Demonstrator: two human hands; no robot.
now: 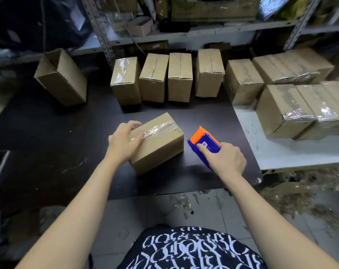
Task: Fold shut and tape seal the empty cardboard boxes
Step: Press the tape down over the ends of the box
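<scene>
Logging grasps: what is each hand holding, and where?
The right hand grips the tape dispenser by its blue body; the left hand holds the taped cardboard box by its left end.

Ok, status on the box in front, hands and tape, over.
Left hand grips taped box, near end. Right hand holds tape dispenser beside it, apart. Clear tape runs along top seam. Nothing between them.

A box [157, 141] before us, the tape dispenser [203, 142] just right of it.
Behind them on the table [48, 133] we see a row of boxes [165, 78], a lone box [61, 77] far left, more boxes [300, 105] right.
</scene>
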